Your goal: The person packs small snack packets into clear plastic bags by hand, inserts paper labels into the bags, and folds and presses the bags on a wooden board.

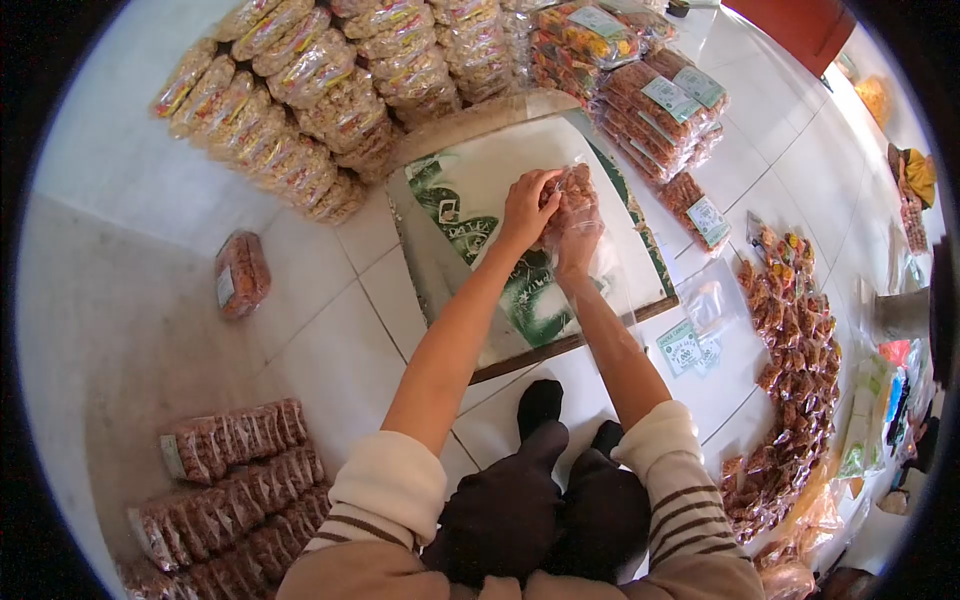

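Observation:
A clear plastic bag (612,245) with brown snack pieces (577,185) at its far end lies over the low table (480,345). My left hand (528,208) curls its fingers against the left side of the snacks. My right hand (578,243) reaches into the bag from its near end, closed around the snacks under the film; its fingertips are partly hidden. The bag's loose film trails along my right forearm. The tabletop is whitish with worn green print.
Stacked puffed-snack bags (310,100) stand behind the table at left. Labelled brown snack packs (665,110) pile up at the back right. Green-white labels (682,348) lie right of the table, near a curved heap of small packs (790,370). More brown packs (235,490) sit at lower left.

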